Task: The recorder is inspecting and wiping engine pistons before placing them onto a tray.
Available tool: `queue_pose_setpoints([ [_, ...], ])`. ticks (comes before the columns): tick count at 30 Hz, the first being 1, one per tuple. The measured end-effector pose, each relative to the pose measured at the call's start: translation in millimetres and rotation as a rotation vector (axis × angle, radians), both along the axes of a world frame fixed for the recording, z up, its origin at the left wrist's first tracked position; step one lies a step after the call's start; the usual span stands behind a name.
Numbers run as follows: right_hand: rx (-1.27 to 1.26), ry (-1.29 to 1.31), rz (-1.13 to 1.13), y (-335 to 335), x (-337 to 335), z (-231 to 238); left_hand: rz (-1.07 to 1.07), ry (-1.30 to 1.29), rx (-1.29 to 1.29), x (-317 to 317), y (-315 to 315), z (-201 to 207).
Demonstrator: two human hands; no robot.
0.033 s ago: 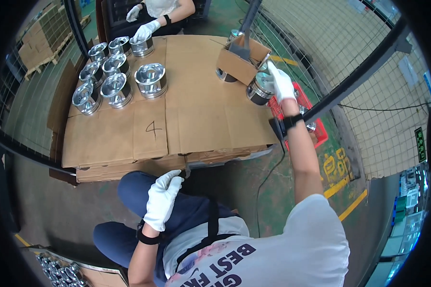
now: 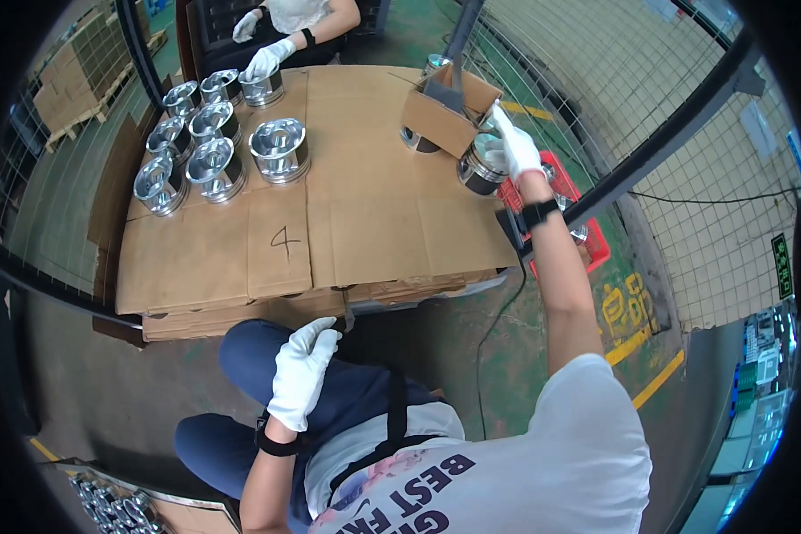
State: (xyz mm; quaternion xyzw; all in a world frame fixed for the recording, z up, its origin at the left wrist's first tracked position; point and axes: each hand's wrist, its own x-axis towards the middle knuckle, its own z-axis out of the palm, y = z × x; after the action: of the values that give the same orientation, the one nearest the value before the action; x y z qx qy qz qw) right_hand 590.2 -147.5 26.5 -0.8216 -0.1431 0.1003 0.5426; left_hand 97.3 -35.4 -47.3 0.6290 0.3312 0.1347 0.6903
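My right hand point(image 2: 514, 149), in a white glove, reaches to the right side of a small open cardboard box point(image 2: 440, 125). Its fingers are drawn together at the box's rim, and what they hold, if anything, is hidden. Just beside and below this hand stands a piston point(image 2: 481, 171) with a dark skirt. Another piston point(image 2: 418, 141) is partly hidden behind the box. My left hand point(image 2: 301, 378), also gloved, is over my knee near the table's front edge. Its fingers are closed, and I cannot make out anything in them.
Several shiny pistons point(image 2: 215, 167) stand on the cardboard-covered table point(image 2: 374, 222), at the left. Across it, a co-worker's gloved hand point(image 2: 267, 60) touches one. A red crate point(image 2: 599, 254) with metal parts sits right of the table, near a dark frame post point(image 2: 650, 151). A cable point(image 2: 489, 334) hangs below.
My right hand and forearm have shifted very slightly to the left. My left hand and the pistons stay put.
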Motion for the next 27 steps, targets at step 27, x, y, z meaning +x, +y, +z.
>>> queue_pose_setpoints([
  [27, 0.091, -0.012, 0.271, 12.9, -77.7, 9.4, 0.011, -0.049, -0.240, -24.8, 15.9, -2.3],
])
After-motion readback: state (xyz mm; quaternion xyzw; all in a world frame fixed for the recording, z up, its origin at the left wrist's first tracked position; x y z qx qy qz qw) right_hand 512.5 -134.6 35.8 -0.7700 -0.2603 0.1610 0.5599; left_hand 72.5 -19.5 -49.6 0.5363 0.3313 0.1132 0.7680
